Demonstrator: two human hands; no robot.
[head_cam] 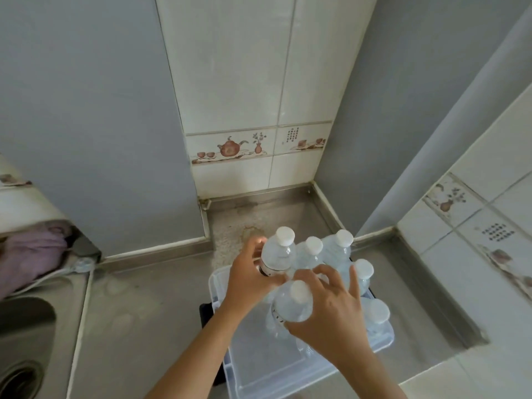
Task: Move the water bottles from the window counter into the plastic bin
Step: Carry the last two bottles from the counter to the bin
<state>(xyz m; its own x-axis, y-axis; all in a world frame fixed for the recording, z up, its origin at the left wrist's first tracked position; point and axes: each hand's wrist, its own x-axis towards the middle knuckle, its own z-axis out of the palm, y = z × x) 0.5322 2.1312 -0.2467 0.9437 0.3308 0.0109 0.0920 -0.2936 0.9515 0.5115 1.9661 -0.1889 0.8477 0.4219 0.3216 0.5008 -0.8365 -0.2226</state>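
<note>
Beside the bin (230, 367), a sink (26, 341) sits left.

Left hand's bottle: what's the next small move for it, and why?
Probably lower it straight down and let go. The left hand grips a white-capped bottle whose cap rides higher than its neighbours, at the far left corner of the plastic bin. The right hand holds another bottle, so keep the two apart.

A home kitchen: steel sink (26, 335), steel counter (149, 306), teapot-patterned wall tiles (230, 146).
</note>
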